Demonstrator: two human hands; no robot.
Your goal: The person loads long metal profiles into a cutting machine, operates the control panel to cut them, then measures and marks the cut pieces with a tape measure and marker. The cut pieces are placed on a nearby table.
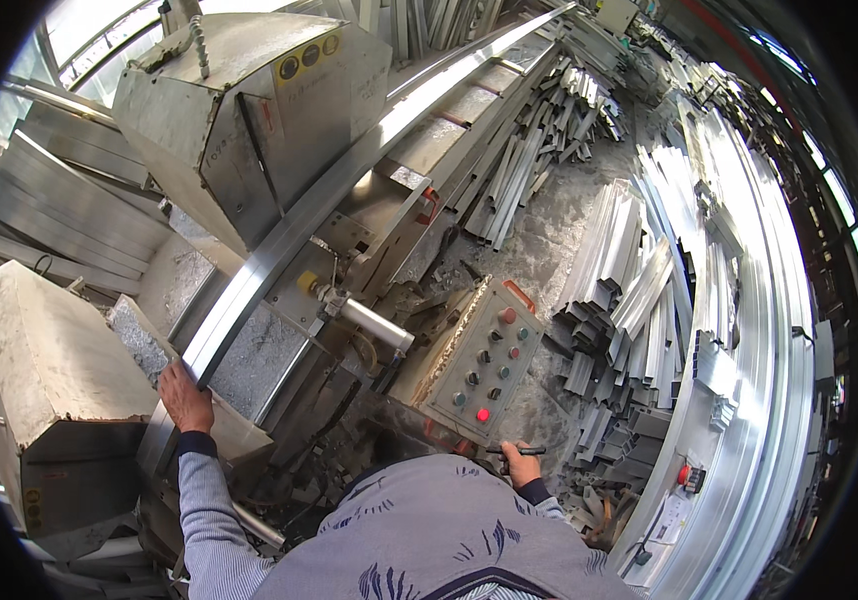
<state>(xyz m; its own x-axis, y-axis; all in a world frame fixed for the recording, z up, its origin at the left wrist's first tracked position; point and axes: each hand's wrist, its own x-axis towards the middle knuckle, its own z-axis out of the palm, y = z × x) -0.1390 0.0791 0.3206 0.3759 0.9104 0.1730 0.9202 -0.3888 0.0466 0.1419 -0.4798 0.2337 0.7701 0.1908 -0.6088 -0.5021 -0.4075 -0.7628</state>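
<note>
Long metal profile (249, 285), laid beside the near hood (59, 360), is clasped by fingers of the left hand (186, 402), which could be nipped if it shifts hoodward; black pen (533, 451) is pinched by the right hand's (521, 467).

Bright windows (89, 22) line the upper left, and the floor (589, 195) is patchy grey

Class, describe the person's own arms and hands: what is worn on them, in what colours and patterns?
The left hand and right hand are both ungloved. The left arm wears a long sleeve, finely striped in pale and blue-grey, ending in a dark cuff. The right cuff is dark too; little of its striped sleeve shows.
</note>
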